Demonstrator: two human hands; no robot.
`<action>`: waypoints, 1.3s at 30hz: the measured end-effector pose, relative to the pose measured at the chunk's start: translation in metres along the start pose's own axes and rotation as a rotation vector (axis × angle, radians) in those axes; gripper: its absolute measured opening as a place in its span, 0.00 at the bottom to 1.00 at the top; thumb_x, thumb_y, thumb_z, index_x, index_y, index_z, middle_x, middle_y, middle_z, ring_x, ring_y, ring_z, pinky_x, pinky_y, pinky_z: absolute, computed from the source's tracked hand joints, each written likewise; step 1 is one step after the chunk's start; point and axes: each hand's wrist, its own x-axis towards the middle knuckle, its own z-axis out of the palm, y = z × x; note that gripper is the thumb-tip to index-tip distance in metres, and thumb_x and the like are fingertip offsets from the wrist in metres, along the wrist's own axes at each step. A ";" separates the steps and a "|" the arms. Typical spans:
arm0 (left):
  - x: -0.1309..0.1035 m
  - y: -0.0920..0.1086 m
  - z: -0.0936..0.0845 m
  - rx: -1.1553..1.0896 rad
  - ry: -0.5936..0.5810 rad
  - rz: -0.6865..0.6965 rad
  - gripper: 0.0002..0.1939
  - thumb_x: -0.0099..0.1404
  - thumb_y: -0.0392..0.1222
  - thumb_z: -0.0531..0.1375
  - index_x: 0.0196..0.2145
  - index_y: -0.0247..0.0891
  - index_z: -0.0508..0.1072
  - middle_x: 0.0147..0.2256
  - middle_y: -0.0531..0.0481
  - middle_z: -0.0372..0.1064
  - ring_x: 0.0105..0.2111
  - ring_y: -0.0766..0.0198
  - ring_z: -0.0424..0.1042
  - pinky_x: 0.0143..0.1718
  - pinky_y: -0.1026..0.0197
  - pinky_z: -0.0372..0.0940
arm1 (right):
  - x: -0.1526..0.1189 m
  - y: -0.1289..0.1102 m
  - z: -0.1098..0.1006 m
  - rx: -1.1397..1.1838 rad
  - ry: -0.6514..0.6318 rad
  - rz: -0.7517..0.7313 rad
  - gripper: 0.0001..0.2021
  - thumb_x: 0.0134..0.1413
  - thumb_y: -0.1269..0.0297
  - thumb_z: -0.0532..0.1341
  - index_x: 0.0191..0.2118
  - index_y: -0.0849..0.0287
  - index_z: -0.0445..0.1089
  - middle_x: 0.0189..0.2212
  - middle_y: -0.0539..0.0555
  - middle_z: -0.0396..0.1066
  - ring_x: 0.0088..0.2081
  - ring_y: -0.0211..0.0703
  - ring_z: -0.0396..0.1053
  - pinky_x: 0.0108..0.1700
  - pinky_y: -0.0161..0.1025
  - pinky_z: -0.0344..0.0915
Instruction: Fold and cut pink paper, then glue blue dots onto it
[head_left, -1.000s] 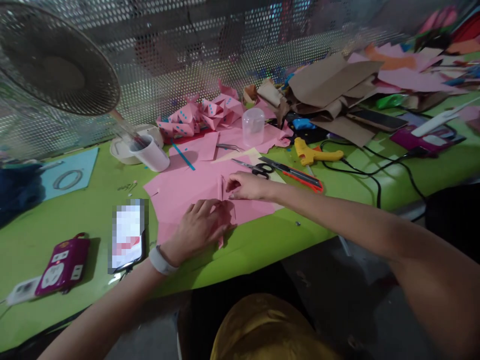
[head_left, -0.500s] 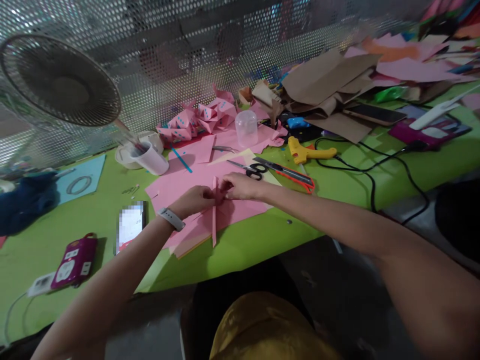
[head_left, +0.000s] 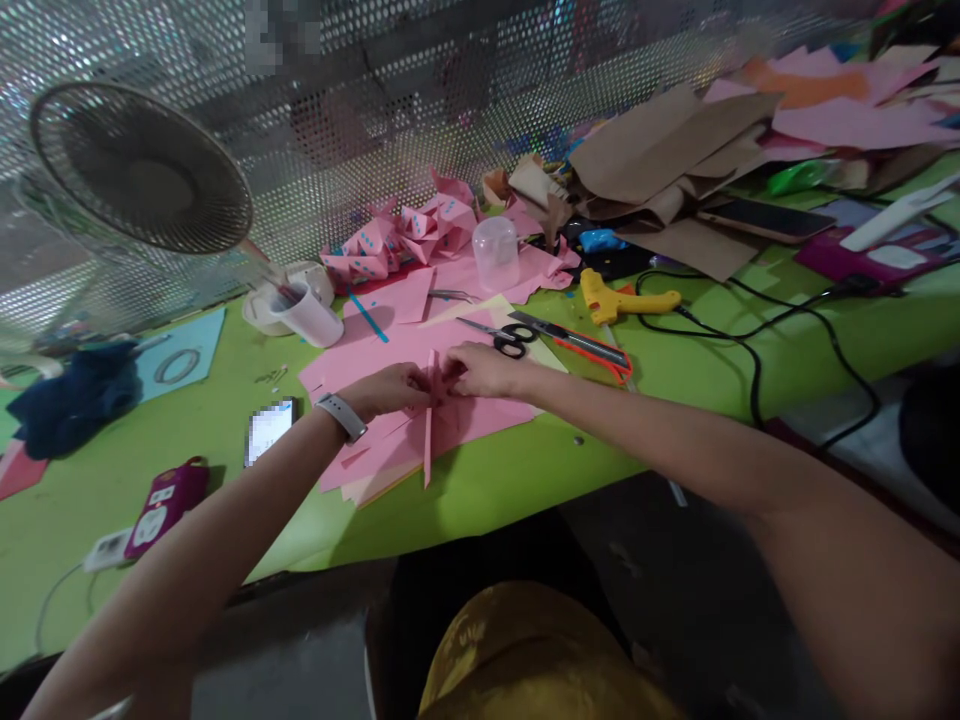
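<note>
Where the two hands meet, a narrow folded strip of pink paper (head_left: 428, 450) runs lengthwise between them, above a layered pile of flat pink paper sheets (head_left: 480, 422), its near end reaching toward the wearer. The left hand (head_left: 386, 391), with a pale watch band (head_left: 343, 416) on its wrist, grasps the strip from the left with bent fingers. The right hand (head_left: 480, 371) is curled at its right side; whether its fingertips pinch the paper I cannot tell. Just beyond the right hand lie black-handled metal scissors (head_left: 500, 334), beside an orange-and-dark box cutter (head_left: 574, 343). Farther right sits a yellow plastic glue gun (head_left: 609, 303). Behind the sheets are a translucent plastic cup (head_left: 496, 256) and blue-dotted folded pink paper pieces (head_left: 375, 246). All this rests on a bright green tabletop (head_left: 487, 480).
</note>
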 end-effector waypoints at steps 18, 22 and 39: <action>-0.030 -0.025 0.008 0.036 0.246 0.241 0.15 0.58 0.44 0.61 0.41 0.35 0.69 0.36 0.45 0.73 0.36 0.59 0.73 0.38 0.55 0.68 | 0.000 0.003 0.001 0.115 0.000 -0.033 0.07 0.47 0.76 0.66 0.35 0.62 0.74 0.35 0.54 0.76 0.36 0.38 0.72 0.37 0.33 0.64; -0.060 -0.039 0.024 0.318 0.348 0.598 0.16 0.65 0.45 0.59 0.49 0.39 0.70 0.48 0.42 0.70 0.49 0.56 0.69 0.51 0.49 0.66 | -0.014 -0.002 -0.009 0.106 0.096 0.003 0.05 0.57 0.71 0.60 0.37 0.62 0.73 0.35 0.55 0.76 0.36 0.39 0.71 0.37 0.35 0.62; -0.082 -0.065 0.052 0.556 0.467 0.682 0.32 0.63 0.60 0.59 0.58 0.40 0.64 0.52 0.38 0.68 0.50 0.48 0.69 0.50 0.45 0.67 | -0.045 -0.041 0.011 -0.116 -0.041 0.049 0.10 0.54 0.64 0.64 0.43 0.56 0.69 0.42 0.55 0.72 0.41 0.44 0.71 0.39 0.36 0.62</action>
